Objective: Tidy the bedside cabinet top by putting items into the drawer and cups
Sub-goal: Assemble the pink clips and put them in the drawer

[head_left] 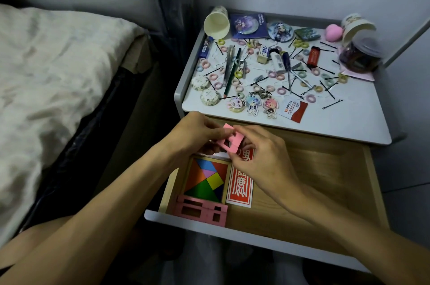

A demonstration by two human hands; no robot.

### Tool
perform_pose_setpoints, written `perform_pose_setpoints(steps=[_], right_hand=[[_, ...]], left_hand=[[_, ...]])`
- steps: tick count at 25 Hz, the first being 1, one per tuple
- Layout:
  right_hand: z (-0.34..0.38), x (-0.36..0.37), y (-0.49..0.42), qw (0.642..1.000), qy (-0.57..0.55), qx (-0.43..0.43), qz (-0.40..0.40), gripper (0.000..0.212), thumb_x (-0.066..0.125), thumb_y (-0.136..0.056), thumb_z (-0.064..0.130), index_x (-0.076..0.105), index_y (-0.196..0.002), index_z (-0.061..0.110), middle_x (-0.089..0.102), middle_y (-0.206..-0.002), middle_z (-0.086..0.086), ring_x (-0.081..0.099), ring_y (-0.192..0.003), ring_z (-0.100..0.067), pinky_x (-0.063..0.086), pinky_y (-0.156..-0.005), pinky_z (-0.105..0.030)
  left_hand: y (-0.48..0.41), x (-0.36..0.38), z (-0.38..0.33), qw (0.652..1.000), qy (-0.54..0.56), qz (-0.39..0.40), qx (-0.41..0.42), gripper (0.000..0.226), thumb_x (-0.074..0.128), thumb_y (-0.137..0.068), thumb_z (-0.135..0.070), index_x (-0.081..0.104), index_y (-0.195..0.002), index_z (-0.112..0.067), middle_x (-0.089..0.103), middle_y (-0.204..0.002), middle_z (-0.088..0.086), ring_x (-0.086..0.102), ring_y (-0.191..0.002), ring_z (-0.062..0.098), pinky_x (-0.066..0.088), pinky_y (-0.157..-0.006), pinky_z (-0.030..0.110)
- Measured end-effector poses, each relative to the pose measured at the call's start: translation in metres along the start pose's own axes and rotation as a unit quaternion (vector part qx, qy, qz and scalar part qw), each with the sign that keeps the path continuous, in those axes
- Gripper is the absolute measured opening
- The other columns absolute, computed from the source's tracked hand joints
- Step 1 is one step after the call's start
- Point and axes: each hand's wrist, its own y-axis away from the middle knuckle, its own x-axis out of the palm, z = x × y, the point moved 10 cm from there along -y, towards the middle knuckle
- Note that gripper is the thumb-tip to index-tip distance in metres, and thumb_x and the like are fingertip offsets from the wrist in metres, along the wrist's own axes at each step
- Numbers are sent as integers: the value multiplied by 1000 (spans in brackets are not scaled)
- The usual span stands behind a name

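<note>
The piece (238,141) in the grip is pink. Just below the grip, the tangram (206,177) shows orange, blue, pink, red, yellow and green. The card (239,188) beside it is red with white characters. Farther below, the frame (201,211) is pink.

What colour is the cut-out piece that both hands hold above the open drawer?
The piece is pink, best seen in head view.

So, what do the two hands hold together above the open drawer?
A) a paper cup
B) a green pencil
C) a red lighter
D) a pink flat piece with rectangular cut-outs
D: the left hand and the right hand both pinch the pink cut-out piece by its edges, above the back left part of the wooden drawer.
</note>
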Motion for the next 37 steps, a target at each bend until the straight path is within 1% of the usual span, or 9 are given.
perform_pose_setpoints(steps=[7,13,17,21,27,31,33,35,37], right_hand=[[5,-5,-2,1000,12,-8,-21,57,80,-76,19,60,-129,11,64,-116,0,61,-99,-9,53,-88,-21],[2,-6,-2,999,20,-8,-31,57,81,-76,22,60,-128,15,62,-116,3,60,-99,-10,55,-85,-31],[4,-6,-2,998,43,-19,-34,57,80,-76,22,59,-129,13,60,-116,2,58,-102,-10,54,-88,-27],[5,-4,0,998,51,-29,-18,59,79,-77,21,57,-131,11,60,-117,1,59,-101,-10,52,-88,-21],[7,-3,-1,997,58,-40,-12,57,79,-75,20,61,-128,9,63,-113,-2,61,-98,-13,54,-86,-26],[6,0,-1,998,57,-37,-1,57,80,-73,20,62,-126,9,65,-113,-1,62,-97,-12,53,-86,-25],[1,2,-2,999,30,-13,9,56,80,-73,22,64,-125,12,66,-110,1,62,-94,-9,53,-84,-22],[-7,7,0,999,-9,35,29,55,82,-71,24,66,-123,16,68,-107,5,63,-89,-5,53,-81,-18],[-16,14,4,994,-57,82,46,54,84,-68,23,68,-119,20,71,-101,7,66,-85,-4,56,-79,-21]], left_hand=[[-1,-5,-1,1000,2,-23,10,13,76,-82,-12,76,-88,-1,74,-86,19,56,-58,15,49,-49,18],[-4,-6,0,999,-1,-33,8,18,80,-77,-12,76,-89,1,74,-85,20,59,-56,16,47,-48,18],[-5,-6,0,999,14,-38,7,23,82,-74,-12,75,-89,3,73,-85,23,60,-57,18,47,-47,18],[-5,-4,3,1000,17,-24,-3,26,80,-74,-12,73,-93,5,74,-86,20,62,-55,17,52,-51,20],[-4,1,5,1000,13,14,-15,30,78,-73,-18,73,-96,1,76,-85,13,63,-56,15,56,-56,22],[-1,2,4,999,-1,33,-25,4,74,-82,-8,73,-86,-6,76,-82,12,65,-55,14,54,-51,19],[-1,2,5,998,-31,48,-27,1,73,-85,-9,73,-85,-8,76,-82,10,69,-59,16,55,-53,19],[0,4,8,995,-54,71,-35,9,72,-86,-11,73,-91,-4,76,-84,11,72,-66,20,57,-56,20],[1,4,13,992,-75,86,-50,18,70,-88,-15,72,-97,0,76,-86,13,73,-70,24,58,-58,22]])
